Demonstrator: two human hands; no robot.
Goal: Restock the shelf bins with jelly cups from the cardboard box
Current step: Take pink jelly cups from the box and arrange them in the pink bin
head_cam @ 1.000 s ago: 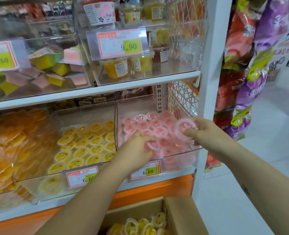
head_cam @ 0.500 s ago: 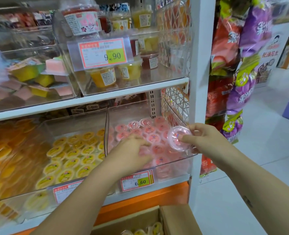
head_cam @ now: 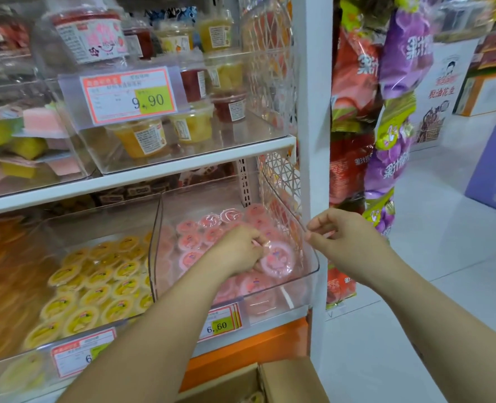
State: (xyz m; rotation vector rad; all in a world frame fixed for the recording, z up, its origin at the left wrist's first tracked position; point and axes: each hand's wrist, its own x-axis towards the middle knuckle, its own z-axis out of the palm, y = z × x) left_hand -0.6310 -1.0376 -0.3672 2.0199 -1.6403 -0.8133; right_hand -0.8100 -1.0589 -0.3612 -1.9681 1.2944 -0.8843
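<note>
Pink jelly cup (head_cam: 278,260) sitting tilted atop pile (head_cam: 190,242), left hand (head_cam: 238,253) gripping it; right hand (head_cam: 344,238) curling, contents unclear; loose placement risking cup sliding off.

a shop's snack aisle: clear acrylic shelf bins (head_cam: 313,267) of sealed jelly cups (head_cam: 118,289) sit on white shelves (head_cam: 182,164), orange price tags (head_cam: 129,94) read 9.90 and 6.60, and bagged snacks (head_cam: 397,62) hang beside a tiled floor (head_cam: 444,228).

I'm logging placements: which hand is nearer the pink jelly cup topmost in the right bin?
Left. The left hand holds the pink jelly cup inside the bin; the right hand is at the bin's right rim.
</note>
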